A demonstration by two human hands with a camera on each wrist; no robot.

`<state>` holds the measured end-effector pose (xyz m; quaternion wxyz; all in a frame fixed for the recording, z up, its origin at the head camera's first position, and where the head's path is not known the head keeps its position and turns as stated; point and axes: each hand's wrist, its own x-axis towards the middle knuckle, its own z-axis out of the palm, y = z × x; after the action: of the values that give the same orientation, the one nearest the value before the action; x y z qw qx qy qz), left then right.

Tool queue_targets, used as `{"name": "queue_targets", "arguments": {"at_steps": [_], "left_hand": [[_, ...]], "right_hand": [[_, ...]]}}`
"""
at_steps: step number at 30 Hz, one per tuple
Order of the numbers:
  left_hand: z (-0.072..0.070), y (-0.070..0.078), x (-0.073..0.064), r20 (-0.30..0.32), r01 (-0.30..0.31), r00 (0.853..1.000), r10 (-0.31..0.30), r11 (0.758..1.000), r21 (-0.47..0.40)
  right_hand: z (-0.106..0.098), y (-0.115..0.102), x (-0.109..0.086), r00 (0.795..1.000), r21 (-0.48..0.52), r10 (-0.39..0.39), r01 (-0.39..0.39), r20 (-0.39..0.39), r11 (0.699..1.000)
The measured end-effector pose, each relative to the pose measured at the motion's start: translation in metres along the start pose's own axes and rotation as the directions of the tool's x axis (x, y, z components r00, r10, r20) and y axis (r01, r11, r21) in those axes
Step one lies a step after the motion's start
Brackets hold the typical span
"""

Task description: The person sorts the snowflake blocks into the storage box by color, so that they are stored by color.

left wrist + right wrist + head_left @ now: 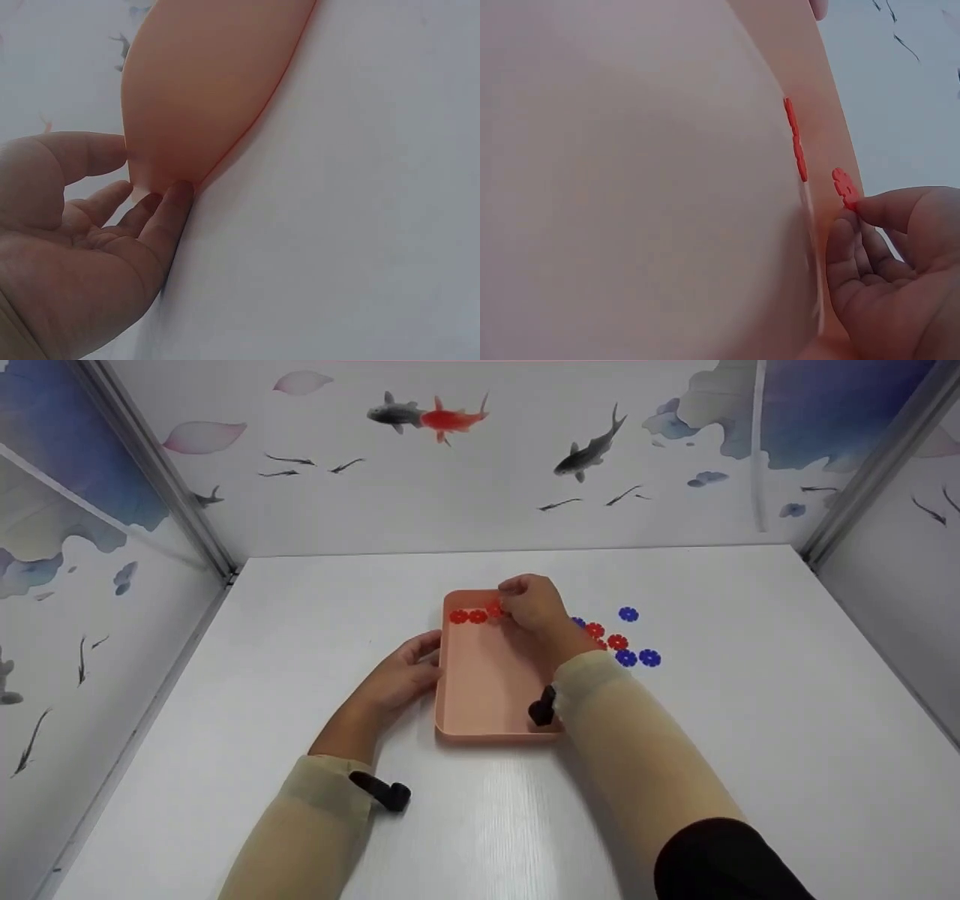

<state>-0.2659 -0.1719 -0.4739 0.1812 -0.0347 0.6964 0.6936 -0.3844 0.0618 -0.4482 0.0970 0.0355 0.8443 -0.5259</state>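
A shallow pink tray (495, 690) lies on the white table. Against its left side rests my left hand (409, 671), its relaxed fingertips touching the outer wall (187, 97). Over the tray's far right corner, my right hand (532, 604) pinches a red flower-shaped plastic piece (844, 187) between thumb and fingers. Just left of it, two more red flower pieces (468, 616) lie side by side along the tray's far end. In the right wrist view this pair (796, 140) appears nearly edge-on.
Right of the tray lies a loose group of red pieces (617, 642) and blue pieces (649, 658), partly hidden by my right forearm. One blue piece (628, 614) sits apart, farther back. Walls printed with fish (589, 454) enclose the table at the back and sides.
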Motion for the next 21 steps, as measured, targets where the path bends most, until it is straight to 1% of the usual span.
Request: {"name": "queue_targets", "arguments": {"at_steps": [5,11,15,21], "left_hand": [[-0.0004,-0.0007,0.0009,-0.013,0.012,1.000,-0.012,1.000,0.004],[-0.0003,-0.0010,0.0013,-0.005,0.003,1.000,-0.003,1.000,0.007],[0.0000,-0.0008,0.0011,-0.009,0.010,1.000,-0.010,1.000,0.011],[0.0003,-0.0012,0.0007,-0.011,0.004,1.000,-0.004,1.000,0.000]], "right_hand": [[0.0023,0.0029,0.0021,1.000,-0.070,-0.001,0.001,0.000,0.998],[0.0032,0.0042,0.0012,0.999,-0.173,-0.046,0.041,-0.023,0.984],[0.0039,0.0036,0.0004,0.999,-0.184,-0.032,0.027,-0.024,0.983],[0.0035,0.0024,0.0010,0.998,-0.199,-0.050,0.044,-0.025,0.979]]}}
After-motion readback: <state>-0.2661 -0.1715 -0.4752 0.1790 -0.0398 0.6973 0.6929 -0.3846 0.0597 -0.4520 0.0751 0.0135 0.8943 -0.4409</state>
